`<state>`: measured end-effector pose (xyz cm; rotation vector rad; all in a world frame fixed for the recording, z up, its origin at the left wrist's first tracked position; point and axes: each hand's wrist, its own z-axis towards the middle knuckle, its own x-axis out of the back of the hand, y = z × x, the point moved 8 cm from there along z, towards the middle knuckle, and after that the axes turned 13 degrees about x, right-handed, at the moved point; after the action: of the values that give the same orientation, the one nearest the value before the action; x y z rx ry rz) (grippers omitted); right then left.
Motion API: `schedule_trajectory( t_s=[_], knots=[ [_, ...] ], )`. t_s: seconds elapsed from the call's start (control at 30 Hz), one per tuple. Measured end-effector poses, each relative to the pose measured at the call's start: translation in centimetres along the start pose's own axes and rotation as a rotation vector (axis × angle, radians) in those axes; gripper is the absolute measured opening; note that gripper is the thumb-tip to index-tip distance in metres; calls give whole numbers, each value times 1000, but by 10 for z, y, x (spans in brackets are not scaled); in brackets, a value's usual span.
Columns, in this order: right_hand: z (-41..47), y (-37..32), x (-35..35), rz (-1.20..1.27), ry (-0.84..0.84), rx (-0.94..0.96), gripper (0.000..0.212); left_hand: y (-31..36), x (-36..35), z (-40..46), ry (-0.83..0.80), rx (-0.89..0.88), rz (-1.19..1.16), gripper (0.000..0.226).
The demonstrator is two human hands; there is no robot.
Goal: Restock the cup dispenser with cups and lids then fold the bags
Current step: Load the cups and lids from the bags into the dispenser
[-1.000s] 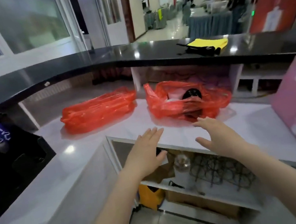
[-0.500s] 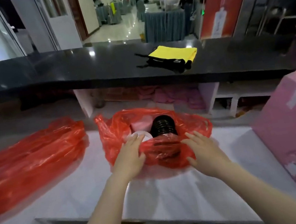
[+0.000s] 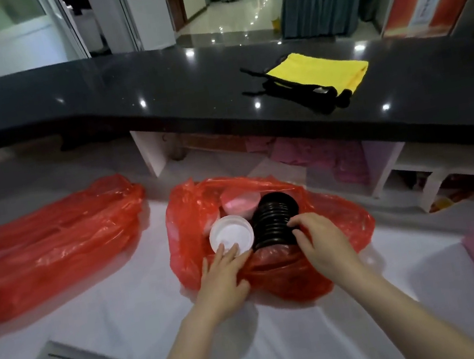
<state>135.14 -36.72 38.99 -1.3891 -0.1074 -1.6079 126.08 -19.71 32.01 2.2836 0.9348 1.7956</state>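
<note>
Unpacking stage: right hand (image 3: 321, 240) fingers curl around black lid stack (image 3: 273, 220); left hand (image 3: 223, 277) fingers lie spread on white lids (image 3: 230, 234). Next, lift stacks clear of red bag (image 3: 278, 272).

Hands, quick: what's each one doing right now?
Left hand: open, straight fingers resting on the white lid stack in the red bag.
Right hand: fingers curled round the black lid stack, gripping it.

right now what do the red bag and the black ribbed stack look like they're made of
Open red bag: thin, glossy, translucent plastic film, going by its crinkles and the pink shape showing through. Black ribbed stack, which the right hand grips: probably moulded plastic lids with a slight sheen; card cannot be ruled out.
</note>
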Motion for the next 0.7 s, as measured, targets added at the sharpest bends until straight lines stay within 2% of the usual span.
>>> schedule_trajectory(
  t_s=[0.07,0.13,0.2,0.33,0.43,0.5,0.7],
  knots=[
    [3,2,1,-4,17,3,21,3,10,-5,51,-7,-225,63],
    [7,1,1,-7,19,27,22,0,27,-9,174,13,-477,44],
    [15,-1,3,-13,25,58,23,-1,43,-12,295,28,-586,29],
    [41,2,6,-23,13,80,25,9,58,-11,398,44,-486,16],
    [57,7,8,-45,-1,76,27,10,54,-9,345,97,-382,7],
    [64,13,7,-70,-23,75,31,14,45,-9,253,94,-315,15],
    [75,39,-15,-102,-255,-47,40,30,27,-10,128,49,-118,69]
  ],
)
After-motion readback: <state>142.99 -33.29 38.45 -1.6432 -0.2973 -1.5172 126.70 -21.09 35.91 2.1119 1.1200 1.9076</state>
